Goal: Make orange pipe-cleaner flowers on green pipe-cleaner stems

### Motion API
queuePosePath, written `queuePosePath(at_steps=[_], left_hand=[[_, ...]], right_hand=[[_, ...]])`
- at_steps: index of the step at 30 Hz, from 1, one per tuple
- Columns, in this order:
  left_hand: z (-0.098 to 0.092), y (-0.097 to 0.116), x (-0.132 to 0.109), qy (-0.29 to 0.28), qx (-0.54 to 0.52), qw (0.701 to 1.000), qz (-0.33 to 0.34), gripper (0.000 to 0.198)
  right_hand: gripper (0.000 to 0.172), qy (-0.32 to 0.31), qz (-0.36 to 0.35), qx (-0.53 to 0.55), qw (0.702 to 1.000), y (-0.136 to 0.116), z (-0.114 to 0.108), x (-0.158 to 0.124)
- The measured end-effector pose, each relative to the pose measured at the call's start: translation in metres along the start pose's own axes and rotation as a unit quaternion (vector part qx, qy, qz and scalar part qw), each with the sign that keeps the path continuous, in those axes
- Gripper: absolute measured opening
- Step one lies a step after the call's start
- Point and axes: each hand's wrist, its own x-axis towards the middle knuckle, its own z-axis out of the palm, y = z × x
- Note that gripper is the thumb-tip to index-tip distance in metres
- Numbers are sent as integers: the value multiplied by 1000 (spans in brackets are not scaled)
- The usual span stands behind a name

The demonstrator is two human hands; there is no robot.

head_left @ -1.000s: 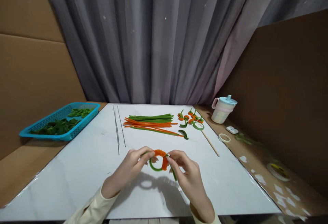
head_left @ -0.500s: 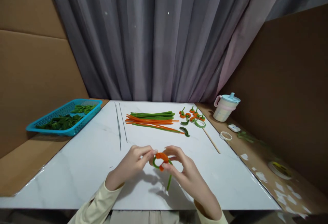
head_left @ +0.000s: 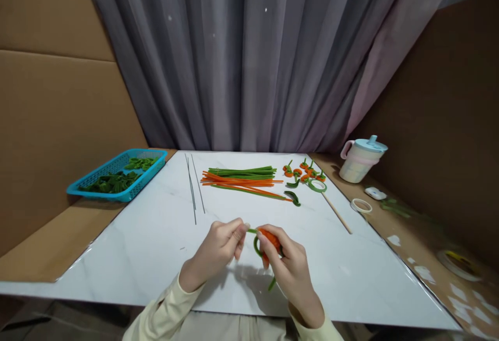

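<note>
Above the front of the white table, my left hand (head_left: 222, 247) pinches the end of a green fuzzy stem (head_left: 252, 231). My right hand (head_left: 290, 263) is closed round an orange coiled piece (head_left: 272, 238), its thumb and fingers covering part of it. A green loop (head_left: 256, 246) curves out beside the orange piece, and another green end (head_left: 272, 284) hangs below my right hand. Beyond the hands lies a bundle of green stems (head_left: 241, 173) and orange stems (head_left: 239, 180). Small orange pieces with green stems (head_left: 297, 173) are grouped to its right.
Thin dark wires (head_left: 192, 190) lie left of the bundle. A blue basket (head_left: 130, 194) holds green pieces at the left. Green tape (head_left: 317, 186), a wooden stick (head_left: 337, 213), a white tape ring (head_left: 361, 206) and a lidded cup (head_left: 360, 161) are on the right. Cardboard walls flank the table.
My left hand has moved from beside the green loop to pinch a green end stretched out leftward. My right hand now wraps further over the orange piece. The view has shifted slightly.
</note>
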Motion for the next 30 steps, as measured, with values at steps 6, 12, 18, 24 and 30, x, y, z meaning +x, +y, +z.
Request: queuePosePath(at_steps=[6, 12, 18, 24, 30], left_hand=[[-17, 11, 3, -50, 104, 993, 28, 40], [-25, 18, -1, -75, 194, 976, 57, 29], [-23, 17, -3, -40, 142, 989, 25, 28], [-26, 22, -2, -114, 58, 992, -6, 28], [-17, 17, 0, -93, 89, 991, 31, 14]], right_hand=[[18, -50, 55, 32, 997, 4, -10, 5], [14, -101, 47, 18, 994, 4, -9, 7], [11, -96, 50, -9, 994, 8, -19, 7], [8, -27, -136, -167, 976, 13, -23, 4], [10, 10, -239, -266, 934, 4, -5, 2]])
